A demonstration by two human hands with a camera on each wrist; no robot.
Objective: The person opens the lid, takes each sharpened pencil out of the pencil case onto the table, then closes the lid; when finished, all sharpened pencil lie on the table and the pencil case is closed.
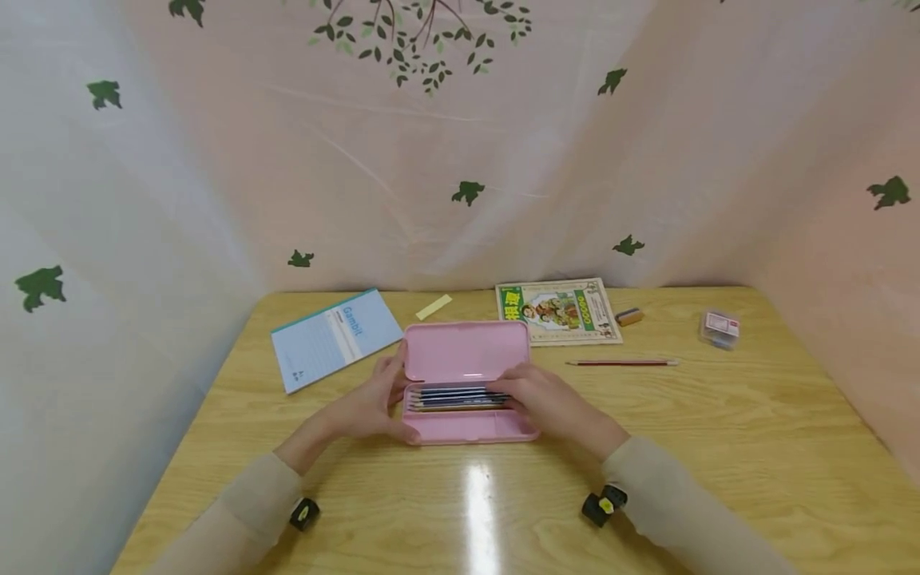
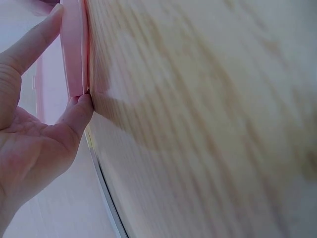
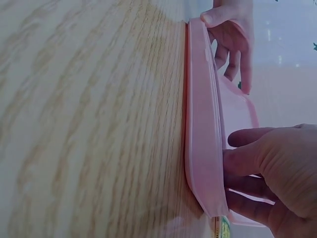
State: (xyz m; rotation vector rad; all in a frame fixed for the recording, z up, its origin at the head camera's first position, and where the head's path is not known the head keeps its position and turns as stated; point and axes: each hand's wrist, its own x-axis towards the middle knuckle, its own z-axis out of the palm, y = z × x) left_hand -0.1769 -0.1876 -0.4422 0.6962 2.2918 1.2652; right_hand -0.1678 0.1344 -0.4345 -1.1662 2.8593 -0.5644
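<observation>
A pink pencil case [image 1: 453, 430] lies on the table with its lid [image 1: 465, 351] raised at the back. Several dark pencils [image 1: 453, 397] lie side by side in its rear compartment, sharpened tips to the left. My left hand [image 1: 366, 403] holds the case's left end, thumb at the front corner and fingers toward the hinge. At the right end, my right hand [image 1: 542, 399] reaches in, its curled fingers around the pencils' ends. In the right wrist view the case wall hides the right fingertips [image 3: 235, 161].
Behind the case lie a blue notebook [image 1: 338, 339], a yellow paper strip [image 1: 434, 307] and a green-and-cream illustrated booklet [image 1: 561, 311]. To the right are an eraser [image 1: 629, 316], a red pencil [image 1: 621, 362] and a small clear box [image 1: 719, 330]. A printed curtain [image 1: 431, 176] stands behind the table.
</observation>
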